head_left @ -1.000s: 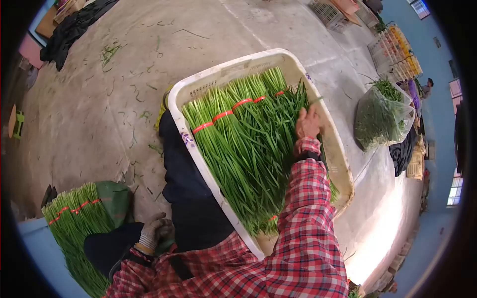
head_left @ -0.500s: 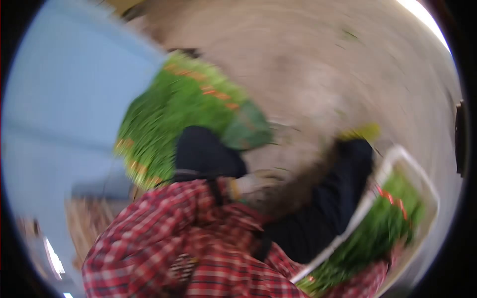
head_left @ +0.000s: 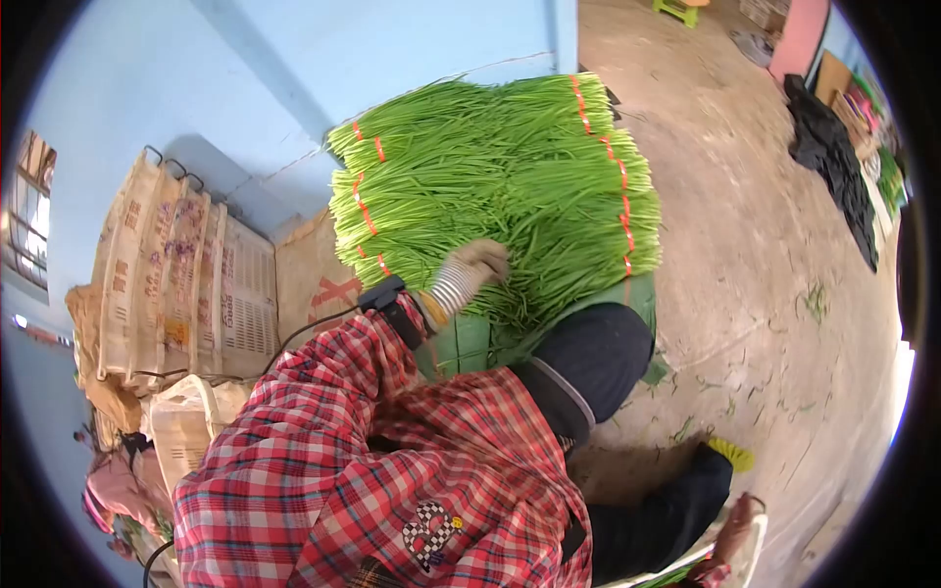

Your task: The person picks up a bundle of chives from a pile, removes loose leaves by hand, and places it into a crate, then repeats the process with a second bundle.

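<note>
Gaze is swinging from the white crate (head_left: 757, 545) to the chive bundles (head_left: 510, 167) stacked by the blue wall (head_left: 392, 49), gloved left hand (head_left: 477, 263) now landing there, fingers curling, clasp unclear, right hand (head_left: 737, 516) trailing at the crate rim, likewise unreadable.

Concrete floor (head_left: 745, 225): chive bundles (head_left: 510, 176), black cloth (head_left: 833, 157), leaf scraps (head_left: 814, 299).

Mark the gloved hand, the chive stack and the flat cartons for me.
Left hand (head_left: 473, 263): head view, back of the glove.
Chive stack (head_left: 495, 157): head view, middle of the top bundles.
Cartons (head_left: 167, 284): head view, printed face of the leaning stack.
</note>
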The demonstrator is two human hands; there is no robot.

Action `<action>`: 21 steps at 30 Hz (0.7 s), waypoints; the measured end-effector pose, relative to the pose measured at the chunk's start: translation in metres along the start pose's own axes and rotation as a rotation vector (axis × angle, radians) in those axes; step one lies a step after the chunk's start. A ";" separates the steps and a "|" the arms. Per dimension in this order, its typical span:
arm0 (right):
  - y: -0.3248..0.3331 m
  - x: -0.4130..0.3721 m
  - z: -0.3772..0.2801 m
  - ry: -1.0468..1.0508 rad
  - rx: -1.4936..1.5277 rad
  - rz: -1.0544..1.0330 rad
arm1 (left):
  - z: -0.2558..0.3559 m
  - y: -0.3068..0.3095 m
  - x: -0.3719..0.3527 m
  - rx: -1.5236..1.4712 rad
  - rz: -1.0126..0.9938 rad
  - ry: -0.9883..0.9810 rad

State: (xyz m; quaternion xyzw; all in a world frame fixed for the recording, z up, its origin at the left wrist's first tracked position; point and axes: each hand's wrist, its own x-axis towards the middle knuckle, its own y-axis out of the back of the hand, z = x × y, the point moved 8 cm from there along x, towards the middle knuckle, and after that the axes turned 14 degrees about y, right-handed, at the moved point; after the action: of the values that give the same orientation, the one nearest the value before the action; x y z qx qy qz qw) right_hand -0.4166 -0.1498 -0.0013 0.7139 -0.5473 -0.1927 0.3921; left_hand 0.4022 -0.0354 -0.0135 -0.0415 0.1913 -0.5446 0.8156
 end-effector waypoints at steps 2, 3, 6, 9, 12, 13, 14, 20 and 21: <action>-0.050 0.001 -0.036 -0.159 -0.020 -0.263 | -0.049 0.132 0.032 -0.172 0.258 -0.104; -0.062 -0.005 -0.037 -0.233 -0.151 -0.335 | -0.060 0.191 0.039 -0.264 0.377 -0.175; -0.078 -0.033 -0.006 -0.189 -0.228 -0.367 | 0.009 0.248 0.013 0.984 0.919 0.015; -0.080 -0.056 -0.032 -0.225 -0.718 -0.556 | 0.024 0.312 0.026 1.159 0.971 0.165; -0.077 -0.084 -0.034 -0.580 -0.507 -0.473 | 0.024 0.369 0.048 1.359 0.953 0.286; -0.079 -0.084 -0.039 -0.564 -0.483 -0.415 | 0.018 0.389 0.062 1.385 0.907 0.329; -0.077 -0.087 -0.048 -0.549 -0.463 -0.356 | 0.022 0.396 0.073 1.400 0.870 0.400; -0.084 -0.077 -0.082 -0.516 -0.649 -0.389 | 0.037 0.422 0.117 1.467 0.685 0.686; -0.085 -0.075 -0.083 -0.504 -0.636 -0.381 | 0.032 0.423 0.121 1.460 0.615 0.778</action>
State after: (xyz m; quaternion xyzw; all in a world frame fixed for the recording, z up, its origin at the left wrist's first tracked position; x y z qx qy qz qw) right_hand -0.3290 -0.0426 -0.0271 0.5767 -0.3980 -0.5881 0.4038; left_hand 0.8234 0.0212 -0.1329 0.7317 0.0625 -0.2628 0.6259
